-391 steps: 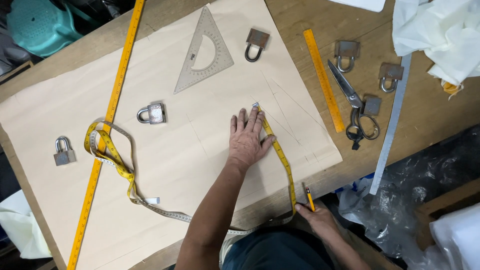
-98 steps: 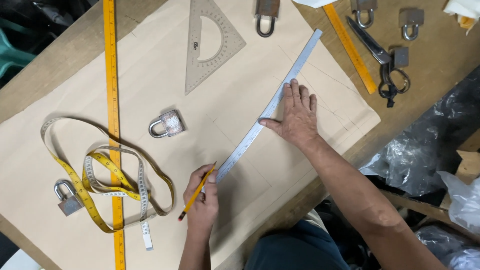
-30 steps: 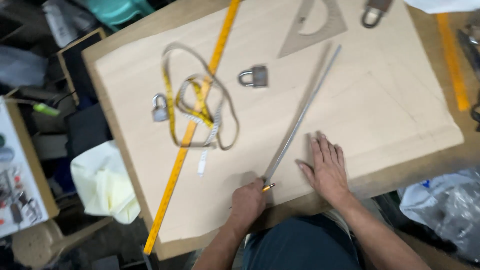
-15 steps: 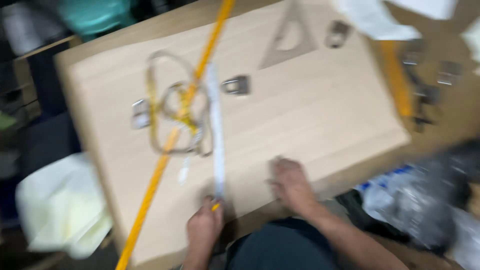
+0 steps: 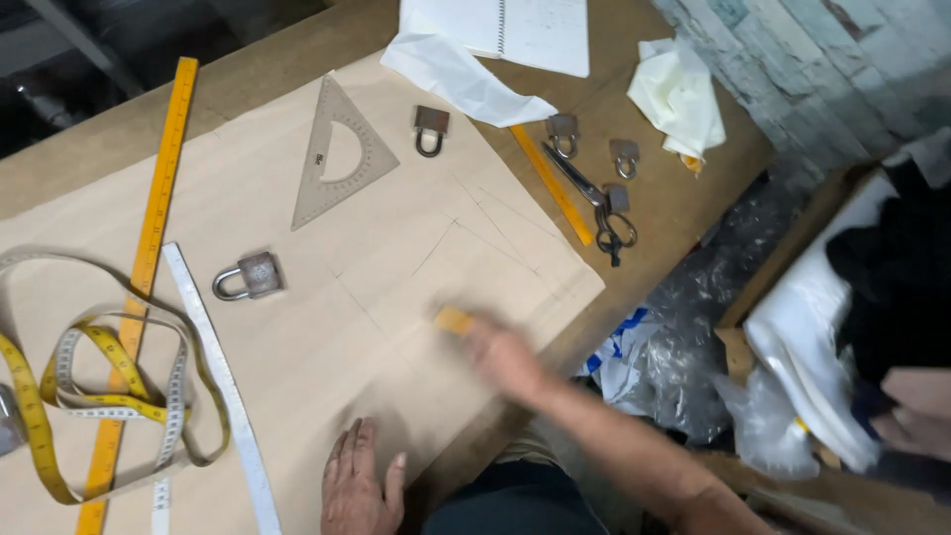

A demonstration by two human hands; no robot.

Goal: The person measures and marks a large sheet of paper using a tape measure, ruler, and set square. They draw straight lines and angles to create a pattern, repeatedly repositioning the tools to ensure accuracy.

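Note:
A big sheet of brown pattern paper [image 5: 327,337] with pencil lines covers the table. My left hand [image 5: 355,485] lies flat on its near edge, fingers apart, holding nothing. My right hand [image 5: 503,355], blurred by motion, is over the paper near its right edge. At its fingertips is a small tan-yellow block [image 5: 454,319], which it seems to grip. A padlock [image 5: 250,276] rests on the paper to the left. Further left lie a grey-white flexible ruler [image 5: 210,365] and a looped yellow tape measure [image 5: 69,396].
A long yellow ruler [image 5: 151,238] and a clear set square [image 5: 339,154] lie on the paper. Beyond it are more padlocks [image 5: 431,127], a short yellow ruler [image 5: 551,184], scissors [image 5: 597,205], a notebook [image 5: 543,30] and white cloth [image 5: 682,91]. Plastic bags [image 5: 684,367] sit past the table's right edge.
The view has swung right. My left hand no longer shows the pencil and now lies flat. My right hand has left the ruler and moves over the paper with a small block.

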